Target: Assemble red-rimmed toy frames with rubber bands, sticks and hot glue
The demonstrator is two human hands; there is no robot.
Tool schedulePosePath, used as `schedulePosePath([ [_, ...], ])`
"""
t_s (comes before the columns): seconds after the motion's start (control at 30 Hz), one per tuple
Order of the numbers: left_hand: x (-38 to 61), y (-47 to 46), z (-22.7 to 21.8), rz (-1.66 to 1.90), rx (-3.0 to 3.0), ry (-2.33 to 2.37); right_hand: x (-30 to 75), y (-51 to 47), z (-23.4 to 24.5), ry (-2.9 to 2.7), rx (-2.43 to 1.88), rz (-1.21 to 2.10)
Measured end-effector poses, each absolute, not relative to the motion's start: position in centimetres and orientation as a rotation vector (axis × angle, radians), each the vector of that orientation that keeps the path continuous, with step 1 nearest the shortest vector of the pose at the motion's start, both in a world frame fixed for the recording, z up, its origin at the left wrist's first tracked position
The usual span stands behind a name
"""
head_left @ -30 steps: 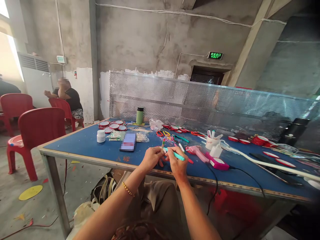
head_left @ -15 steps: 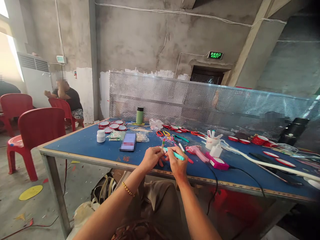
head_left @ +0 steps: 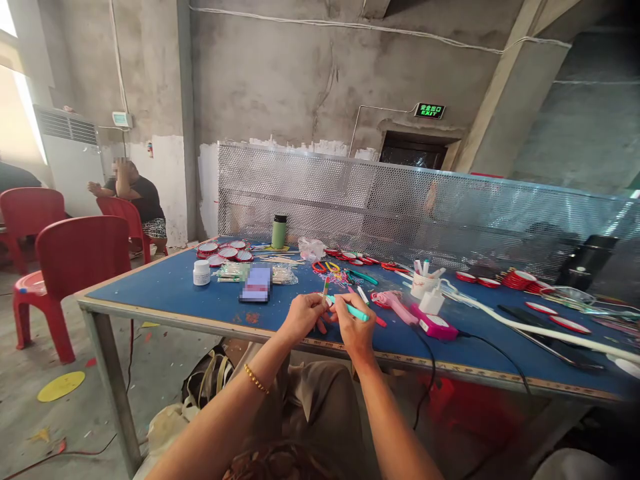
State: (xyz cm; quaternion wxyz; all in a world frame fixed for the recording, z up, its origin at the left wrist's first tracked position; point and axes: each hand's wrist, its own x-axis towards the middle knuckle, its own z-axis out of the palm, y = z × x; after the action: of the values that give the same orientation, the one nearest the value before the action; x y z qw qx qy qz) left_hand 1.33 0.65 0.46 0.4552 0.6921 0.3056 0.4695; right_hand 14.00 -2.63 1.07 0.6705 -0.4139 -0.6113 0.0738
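My left hand is closed, pinching a thin wooden stick that stands upright with red and green on its upper part. My right hand grips a turquoise marker like a pen. The marker's front end points left at the stick, close to the left fingertips; whether its tip touches the stick is too small to tell. Both hands are held together above the table's front edge. Just beyond them lie a white marker and pliers with red and yellow handles.
On the blue table are a phone, a white jar, a green bottle and red-rimmed discs. To the right stand a cup of markers, a pink glue gun and a magenta box with a cable.
The marker in my right hand has tilted slightly, its rear end a little lower. My left hand and the stick stay almost in place.
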Motion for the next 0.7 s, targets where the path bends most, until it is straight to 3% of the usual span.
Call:
schedulePosePath([
  [0.7, 1.38, 0.74, 0.39, 1.168, 1.692, 0.740, 13.98, -2.48, 1.11, -1.370, -0.934, 0.169],
])
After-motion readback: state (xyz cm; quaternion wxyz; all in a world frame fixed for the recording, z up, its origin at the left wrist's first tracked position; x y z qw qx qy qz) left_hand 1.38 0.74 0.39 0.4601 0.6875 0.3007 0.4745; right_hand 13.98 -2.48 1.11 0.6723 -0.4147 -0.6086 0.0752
